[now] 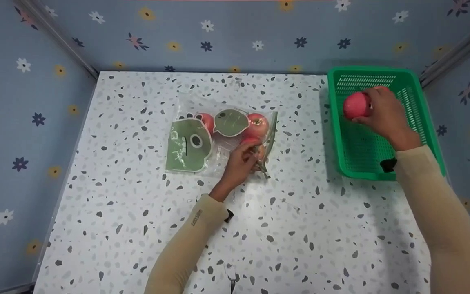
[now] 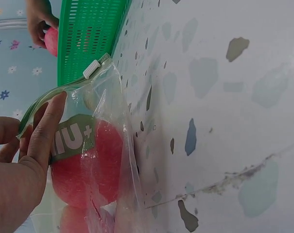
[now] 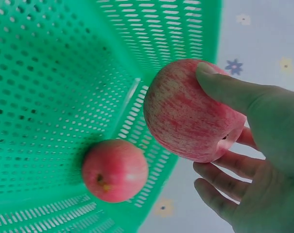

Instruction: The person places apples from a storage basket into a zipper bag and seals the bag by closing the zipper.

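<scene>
My right hand [image 1: 386, 112] grips a red apple [image 3: 190, 111] between thumb and fingers, over the green plastic basket [image 1: 333, 134]. A second apple [image 3: 115, 170] lies inside the basket, partly hidden behind the hand in the head view. On the table, a clear zip bag [image 1: 222, 157] with a green cartoon print lies flat with several apples [image 1: 258, 125] in it. My left hand [image 1: 241, 163] pinches the bag's green zip edge [image 2: 49, 97] near its right end. A white slider [image 2: 91, 69] sits along that edge.
The speckled white table [image 1: 292, 228] runs up to flower-patterned panels [image 1: 235, 36] at the back and both sides. The basket stands at the table's back right corner, close to the right panel.
</scene>
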`<state>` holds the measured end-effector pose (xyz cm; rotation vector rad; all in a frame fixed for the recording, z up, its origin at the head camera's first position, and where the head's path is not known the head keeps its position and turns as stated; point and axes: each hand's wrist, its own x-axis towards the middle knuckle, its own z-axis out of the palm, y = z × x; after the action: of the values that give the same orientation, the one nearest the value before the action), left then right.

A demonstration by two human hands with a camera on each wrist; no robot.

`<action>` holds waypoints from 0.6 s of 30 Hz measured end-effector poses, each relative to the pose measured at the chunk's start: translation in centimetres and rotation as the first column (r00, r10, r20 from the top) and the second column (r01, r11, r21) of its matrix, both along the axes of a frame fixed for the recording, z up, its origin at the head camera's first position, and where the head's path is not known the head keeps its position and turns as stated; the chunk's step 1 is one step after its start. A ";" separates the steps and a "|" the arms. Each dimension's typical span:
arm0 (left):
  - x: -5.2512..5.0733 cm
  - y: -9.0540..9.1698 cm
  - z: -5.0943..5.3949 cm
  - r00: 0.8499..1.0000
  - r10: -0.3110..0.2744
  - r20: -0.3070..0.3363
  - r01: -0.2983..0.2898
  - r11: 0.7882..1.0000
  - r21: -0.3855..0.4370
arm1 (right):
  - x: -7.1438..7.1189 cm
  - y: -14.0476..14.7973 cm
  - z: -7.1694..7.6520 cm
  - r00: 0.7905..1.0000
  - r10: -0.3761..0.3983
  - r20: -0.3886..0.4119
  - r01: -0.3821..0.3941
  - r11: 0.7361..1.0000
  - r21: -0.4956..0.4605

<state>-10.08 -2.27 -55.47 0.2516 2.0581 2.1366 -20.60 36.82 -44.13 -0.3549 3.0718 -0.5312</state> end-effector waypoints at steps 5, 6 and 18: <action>0.0 -0.1 0.0 1.000 0.013 -0.004 -0.013 0.999 -0.040 | 0.9 -1.2 0.6 0.999 0.014 -0.048 -0.014 1.000 0.003; 0.0 -0.1 0.0 1.000 0.015 -0.005 -0.015 0.999 -0.047 | 1.1 -1.4 0.7 0.998 0.016 -0.053 -0.015 1.000 0.005; -0.1 0.1 0.0 0.999 0.026 -0.035 -0.028 0.998 -0.063 | 3.2 -3.8 2.0 0.985 0.078 -0.151 -0.075 0.997 0.029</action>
<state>-10.19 -2.14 -55.43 0.2554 2.1563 2.0926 -17.40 33.03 -42.09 -0.5347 3.1907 -0.4874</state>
